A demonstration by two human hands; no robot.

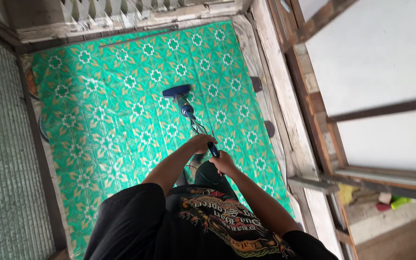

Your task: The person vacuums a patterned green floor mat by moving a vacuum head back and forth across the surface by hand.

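A stick vacuum cleaner with a dark blue floor head (176,91) rests on a green floor covering (107,120) with a white and tan flower pattern. Its blue shaft (187,110) slopes back toward me, and a thin cable (198,127) loops beside it. My left hand (202,143) grips the handle higher up. My right hand (224,162) is closed around the handle's lower end, just behind the left. My black printed shirt (208,221) fills the bottom of the view.
Worn wooden boards (275,82) border the covering on the right, with a wooden window frame (323,120) beyond. A ribbed grey-green panel (1,159) stands along the left. Pale wooden trim (121,21) runs across the far end. Small colourful items (391,201) lie at the lower right.
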